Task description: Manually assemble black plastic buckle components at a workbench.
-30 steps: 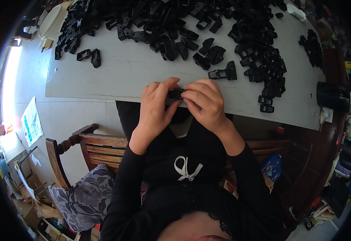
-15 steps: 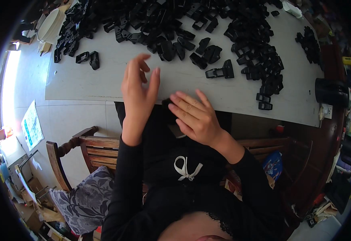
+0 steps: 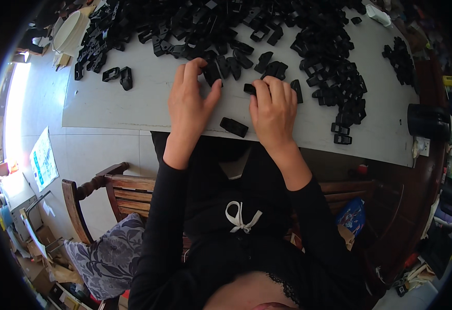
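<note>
My left hand point(image 3: 190, 101) reaches over the table at the near edge of a pile of black plastic parts point(image 3: 184, 31). Its thumb and fingers close round one black plastic part point(image 3: 212, 75). To its right, my right hand point(image 3: 274, 106) is bent over another small black plastic part point(image 3: 249, 89), whose end shows beside the thumb and index finger. The rest of that part is hidden under the fingers. Past the right hand's outer fingers a further black part point(image 3: 296, 91) pokes out. Between the wrists, a single black part point(image 3: 234, 127) lies close to the table's front edge.
The grey table point(image 3: 117, 111) carries more black parts in a strip point(image 3: 339, 88) at the right and a small heap point(image 3: 399, 61) at the far right. Two loose parts lie at the left, one an open frame point(image 3: 111, 75). A wooden chair point(image 3: 127, 194) with a patterned cushion point(image 3: 109, 258) is below.
Both hands have moved forward onto the parts, the right one also to the right. Each has closed on a black part. One black part now lies near the table's front edge.
</note>
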`<state>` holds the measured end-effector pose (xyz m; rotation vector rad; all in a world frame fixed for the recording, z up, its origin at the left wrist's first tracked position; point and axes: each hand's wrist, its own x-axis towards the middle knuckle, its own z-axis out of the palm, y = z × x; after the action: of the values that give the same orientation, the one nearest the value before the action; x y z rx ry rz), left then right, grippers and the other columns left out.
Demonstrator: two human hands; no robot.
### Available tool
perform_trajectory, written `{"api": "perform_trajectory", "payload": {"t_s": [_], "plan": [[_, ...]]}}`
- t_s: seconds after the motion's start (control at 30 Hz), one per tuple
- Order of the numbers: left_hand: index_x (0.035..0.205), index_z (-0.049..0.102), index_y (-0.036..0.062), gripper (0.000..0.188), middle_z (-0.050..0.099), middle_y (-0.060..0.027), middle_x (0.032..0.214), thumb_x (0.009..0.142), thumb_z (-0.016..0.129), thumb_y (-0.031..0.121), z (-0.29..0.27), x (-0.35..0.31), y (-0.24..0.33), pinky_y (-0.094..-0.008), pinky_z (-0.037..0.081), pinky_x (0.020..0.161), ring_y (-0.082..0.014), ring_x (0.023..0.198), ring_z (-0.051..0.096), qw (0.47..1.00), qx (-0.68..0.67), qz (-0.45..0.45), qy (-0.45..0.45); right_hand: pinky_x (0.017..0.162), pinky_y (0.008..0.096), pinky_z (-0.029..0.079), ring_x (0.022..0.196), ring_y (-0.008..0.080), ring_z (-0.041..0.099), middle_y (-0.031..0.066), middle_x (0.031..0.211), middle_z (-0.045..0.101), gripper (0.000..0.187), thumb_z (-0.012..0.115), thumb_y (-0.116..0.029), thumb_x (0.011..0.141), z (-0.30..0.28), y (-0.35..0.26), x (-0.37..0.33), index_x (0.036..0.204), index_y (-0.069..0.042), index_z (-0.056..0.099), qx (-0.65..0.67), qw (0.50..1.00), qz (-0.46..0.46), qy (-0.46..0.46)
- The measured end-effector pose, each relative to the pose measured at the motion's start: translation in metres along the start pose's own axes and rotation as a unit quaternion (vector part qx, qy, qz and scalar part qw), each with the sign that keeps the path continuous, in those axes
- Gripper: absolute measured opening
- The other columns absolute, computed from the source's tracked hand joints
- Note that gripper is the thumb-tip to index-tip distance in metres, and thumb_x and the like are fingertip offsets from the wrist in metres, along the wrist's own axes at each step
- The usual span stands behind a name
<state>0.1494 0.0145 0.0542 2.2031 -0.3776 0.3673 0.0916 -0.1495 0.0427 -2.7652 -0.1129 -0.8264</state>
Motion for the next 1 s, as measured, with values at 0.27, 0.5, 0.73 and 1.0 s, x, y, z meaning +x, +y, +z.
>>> {"api": "perform_trajectory", "payload": {"t_s": [0.27, 0.5, 0.73, 1.0], "plan": [[0.117, 0.056, 0.0076, 0.045, 0.057, -0.0102, 0.098, 0.074, 0.070, 0.005, 0.008, -0.005, 0.004, -0.0374, 0.049, 0.077, -0.0285, 0.090, 0.060, 0.999, 0.021, 0.030, -0.005, 0.085, 0.0388, 0.044, 0.095, 0.0250, 0.059, 0.0056, 0.100, 0.062, 0.034, 0.074, -0.001, 0.069, -0.011, -0.003, -0.007, 0.100, -0.006, 0.062, 0.059, 0.998, -0.017, 0.019], [0.115, 0.058, 0.0116, 0.042, 0.055, -0.0095, 0.099, 0.075, 0.065, 0.003, 0.016, 0.002, 0.008, -0.0376, 0.050, 0.068, -0.0288, 0.086, 0.060, 0.995, 0.075, 0.060, 0.018, 0.083, 0.0384, 0.044, 0.090, 0.0254, 0.060, 0.0065, 0.097, 0.062, 0.034, 0.074, -0.001, 0.068, -0.010, -0.003, -0.009, 0.099, -0.006, 0.061, 0.103, 0.995, -0.018, 0.005], [0.113, 0.061, 0.0125, 0.035, 0.056, -0.0067, 0.096, 0.080, 0.061, 0.000, 0.017, 0.016, -0.007, -0.0382, 0.051, 0.067, -0.0285, 0.084, 0.061, 0.986, 0.145, 0.073, 0.030, 0.082, 0.0382, 0.044, 0.089, 0.0255, 0.060, 0.0069, 0.096, 0.062, 0.035, 0.074, -0.001, 0.068, -0.008, -0.002, -0.011, 0.099, -0.005, 0.060, 0.116, 0.993, -0.016, 0.010], [0.104, 0.066, 0.0051, 0.025, 0.062, -0.0087, 0.088, 0.082, 0.064, -0.006, -0.017, 0.012, 0.007, -0.0326, 0.048, 0.062, -0.0260, 0.074, 0.061, 0.997, -0.068, 0.037, -0.019, 0.079, 0.0385, 0.047, 0.087, 0.0283, 0.061, 0.0094, 0.097, 0.063, 0.034, 0.074, 0.003, 0.068, -0.008, 0.001, -0.011, 0.099, -0.003, 0.061, 0.159, 0.984, 0.006, 0.080]]}}
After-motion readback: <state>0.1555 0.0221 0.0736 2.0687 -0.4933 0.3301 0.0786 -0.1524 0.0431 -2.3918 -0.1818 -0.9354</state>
